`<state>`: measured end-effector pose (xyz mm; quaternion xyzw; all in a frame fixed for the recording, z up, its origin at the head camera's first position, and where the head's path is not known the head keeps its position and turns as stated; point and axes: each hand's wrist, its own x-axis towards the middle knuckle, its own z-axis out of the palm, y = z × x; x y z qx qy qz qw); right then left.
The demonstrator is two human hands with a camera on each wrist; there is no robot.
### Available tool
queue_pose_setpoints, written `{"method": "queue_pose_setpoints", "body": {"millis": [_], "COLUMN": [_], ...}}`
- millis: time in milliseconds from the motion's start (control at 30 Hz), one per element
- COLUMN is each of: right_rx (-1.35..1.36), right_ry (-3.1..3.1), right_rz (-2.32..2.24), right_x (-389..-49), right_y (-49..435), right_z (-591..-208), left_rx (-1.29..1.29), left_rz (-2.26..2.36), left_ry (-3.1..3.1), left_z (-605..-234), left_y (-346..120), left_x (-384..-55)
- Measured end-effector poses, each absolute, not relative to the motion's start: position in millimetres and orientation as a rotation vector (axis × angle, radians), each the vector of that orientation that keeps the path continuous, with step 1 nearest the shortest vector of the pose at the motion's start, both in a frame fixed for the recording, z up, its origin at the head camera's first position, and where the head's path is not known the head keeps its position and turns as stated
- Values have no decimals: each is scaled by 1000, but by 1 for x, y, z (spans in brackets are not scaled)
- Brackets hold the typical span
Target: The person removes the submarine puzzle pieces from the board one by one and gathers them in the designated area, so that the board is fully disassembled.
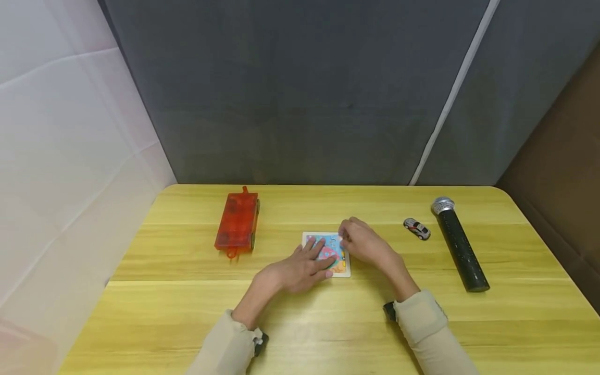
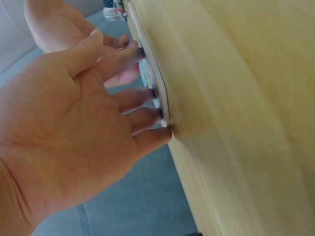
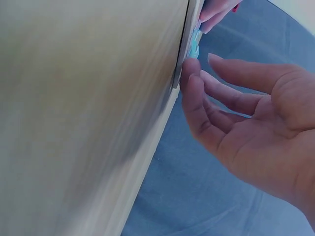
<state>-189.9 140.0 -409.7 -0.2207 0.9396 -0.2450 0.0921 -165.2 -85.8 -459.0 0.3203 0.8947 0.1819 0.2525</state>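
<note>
A small square picture puzzle (image 1: 346, 266) with a pale border lies flat on the table, showing blue, pink and orange patches. My left hand (image 1: 300, 269) rests across its left part with fingers spread, covering much of the picture. In the left wrist view, the fingertips of that left hand (image 2: 83, 123) press at the board's face and edge. At the upper right corner, my right hand (image 1: 367, 244) touches the puzzle with bent fingertips. The right wrist view shows the thumb of the right hand (image 3: 251, 108) held apart from its fingers, with a light-blue part of the puzzle (image 3: 194, 48) just beyond.
A red see-through toy trailer (image 1: 238, 221) stands on the left of the wooden table (image 1: 328, 333). To the right are a small toy car (image 1: 416, 228) and a black microphone (image 1: 461, 247) with a silver head. A dark grey partition (image 1: 290, 104) rises behind the table.
</note>
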Motion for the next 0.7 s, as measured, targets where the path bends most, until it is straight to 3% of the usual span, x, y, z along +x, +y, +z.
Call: {"method": "queue_pose_setpoints", "body": {"millis": [300,467,700], "right_rx": [-613,-570,-345], "right_ry": [2791,2777,2755], "right_rz": [-809,-866,-815], "right_x": [-192,-195,-202], "right_y": [136,145,196], "right_z": [-410,-408,-396], "left_rx": [890,903,860], "left_rz": [468,453,446], "left_ry": [2447,2435,2413], "left_z": [-462,-444,-405], "left_y": [-87,-86,-80], "left_x": [-166,-159,-143]}}
